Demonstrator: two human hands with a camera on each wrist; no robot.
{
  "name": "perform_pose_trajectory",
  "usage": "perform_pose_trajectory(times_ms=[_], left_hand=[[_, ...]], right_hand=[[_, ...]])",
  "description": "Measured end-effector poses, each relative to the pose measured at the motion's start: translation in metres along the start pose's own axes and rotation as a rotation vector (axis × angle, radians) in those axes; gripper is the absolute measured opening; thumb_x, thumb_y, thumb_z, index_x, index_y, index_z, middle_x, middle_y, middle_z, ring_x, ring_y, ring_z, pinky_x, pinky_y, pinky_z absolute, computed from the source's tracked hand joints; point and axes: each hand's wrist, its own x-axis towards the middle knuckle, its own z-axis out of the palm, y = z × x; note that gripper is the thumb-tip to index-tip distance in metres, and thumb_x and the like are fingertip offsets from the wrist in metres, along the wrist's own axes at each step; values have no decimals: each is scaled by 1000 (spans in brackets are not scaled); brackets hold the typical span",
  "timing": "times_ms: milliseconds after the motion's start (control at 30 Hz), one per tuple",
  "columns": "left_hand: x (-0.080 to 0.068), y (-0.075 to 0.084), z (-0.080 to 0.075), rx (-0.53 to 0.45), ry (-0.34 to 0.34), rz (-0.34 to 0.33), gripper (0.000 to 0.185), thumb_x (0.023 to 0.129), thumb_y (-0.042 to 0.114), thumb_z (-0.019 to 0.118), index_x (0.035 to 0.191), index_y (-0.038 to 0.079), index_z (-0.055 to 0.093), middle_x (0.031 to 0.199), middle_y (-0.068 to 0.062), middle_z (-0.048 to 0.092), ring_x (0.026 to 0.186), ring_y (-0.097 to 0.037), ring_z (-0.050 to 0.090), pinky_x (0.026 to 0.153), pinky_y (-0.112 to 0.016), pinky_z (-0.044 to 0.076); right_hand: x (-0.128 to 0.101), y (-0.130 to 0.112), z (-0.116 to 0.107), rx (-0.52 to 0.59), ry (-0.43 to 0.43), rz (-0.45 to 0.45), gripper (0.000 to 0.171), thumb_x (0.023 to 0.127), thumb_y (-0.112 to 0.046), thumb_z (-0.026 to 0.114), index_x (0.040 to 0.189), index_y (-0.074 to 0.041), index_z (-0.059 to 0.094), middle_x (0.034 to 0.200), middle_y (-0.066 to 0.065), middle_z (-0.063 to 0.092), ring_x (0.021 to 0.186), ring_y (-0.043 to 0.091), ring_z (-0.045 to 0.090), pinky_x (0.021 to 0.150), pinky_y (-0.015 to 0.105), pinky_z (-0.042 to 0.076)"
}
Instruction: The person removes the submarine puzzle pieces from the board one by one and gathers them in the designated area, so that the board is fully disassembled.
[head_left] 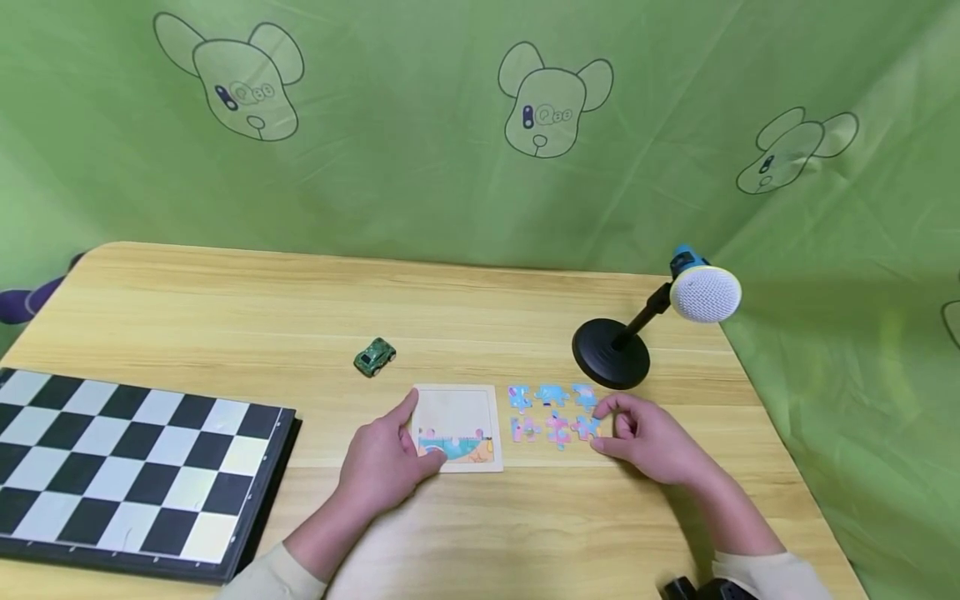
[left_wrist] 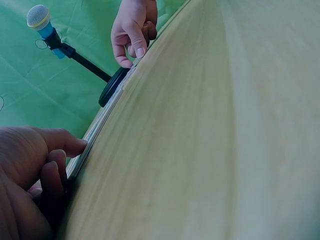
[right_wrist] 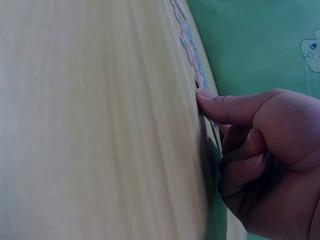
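Observation:
In the head view my left hand (head_left: pixel 384 458) grips the left side of a square puzzle board (head_left: pixel 457 410), its thumb on the lower left part and a finger at the upper left corner. Assembled pieces (head_left: pixel 465 448) fill the board's lower strip; its upper part is bare. To the right lie several loose jigsaw pieces (head_left: pixel 552 394) in two rows. At the right end of the near row, my right hand (head_left: pixel 647 437) pinches a blue and pink jigsaw piece (head_left: pixel 585 428) between thumb and index finger. The right wrist view shows the thumb (right_wrist: pixel 220 106) low at the tabletop.
A microphone (head_left: pixel 705 293) on a round black stand (head_left: pixel 611 354) is behind the pieces. A small green toy car (head_left: pixel 375 357) sits behind and left of the board. The black-and-white chessboard (head_left: pixel 142 467) covers the table's left side. Green curtain (head_left: pixel 420 167) hangs behind the table.

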Motion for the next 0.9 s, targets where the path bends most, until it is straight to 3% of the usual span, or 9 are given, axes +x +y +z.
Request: perform_pose_trajectory(times_ms=[167, 333, 667, 900], left_hand=[[0, 0, 0, -8, -1, -2, 90, 74, 24, 85, 150, 1, 43, 59, 5, 51, 50, -12, 47, 47, -30, 37], [-2, 0, -1, -30, -18, 5, 92, 72, 22, 84, 151, 2, 42, 60, 4, 51, 50, -12, 46, 47, -30, 36], [-3, -2, -9, -151, -107, 26, 96, 68, 8, 84, 152, 1, 39, 62, 0, 54, 51, -14, 50, 49, -30, 42], [-7, 1, -15, -128, -71, 48, 88, 71, 6, 84, 150, 6, 46, 57, 6, 35, 50, -8, 29, 52, -28, 33]], right_hand=[[1, 3, -1, 43, -4, -2, 37, 84, -12, 81, 111, 1, 59, 63, -1, 38, 54, 11, 36, 60, 29, 38], [4, 2, 5, 43, 48, -43, 36, 83, -14, 83, 109, -2, 62, 63, -2, 37, 55, 10, 37, 62, 28, 39], [19, -37, 35, 89, 20, -190, 33, 83, -9, 83, 110, -8, 65, 60, -6, 36, 53, 8, 35, 56, 27, 38], [31, -66, 57, 137, -38, -268, 33, 83, -6, 81, 110, -7, 64, 61, -7, 36, 53, 7, 34, 69, 29, 47]])
